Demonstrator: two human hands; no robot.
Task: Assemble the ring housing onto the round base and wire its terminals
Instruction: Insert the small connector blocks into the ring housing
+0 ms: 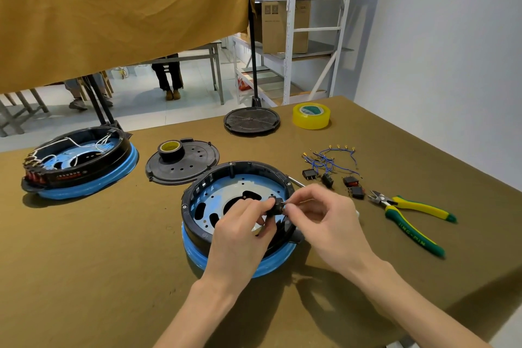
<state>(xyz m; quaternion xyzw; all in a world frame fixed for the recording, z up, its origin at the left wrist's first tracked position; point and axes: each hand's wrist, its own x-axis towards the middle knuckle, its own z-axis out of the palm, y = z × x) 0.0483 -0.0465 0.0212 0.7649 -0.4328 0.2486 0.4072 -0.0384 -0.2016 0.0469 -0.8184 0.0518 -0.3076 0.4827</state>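
Observation:
A black ring housing (197, 192) sits on a round blue base (271, 264) in front of me, with a pale blue perforated plate (226, 192) showing inside. My left hand (240, 232) pinches a small black switch (275, 206) above the ring's right side. My right hand (322, 215) pinches the switch's terminal end with thumb and forefinger. Loose blue wires (330, 159) with gold terminals lie to the right, beside several black rocker switches (333, 181).
A second, wired ring assembly (82, 164) stands at the left. A black lid (183, 167) carries a black tape roll (171, 150). Another black lid (251, 121) and yellow tape (311, 116) lie farther back. Green-yellow cutters (409, 212) lie on the right.

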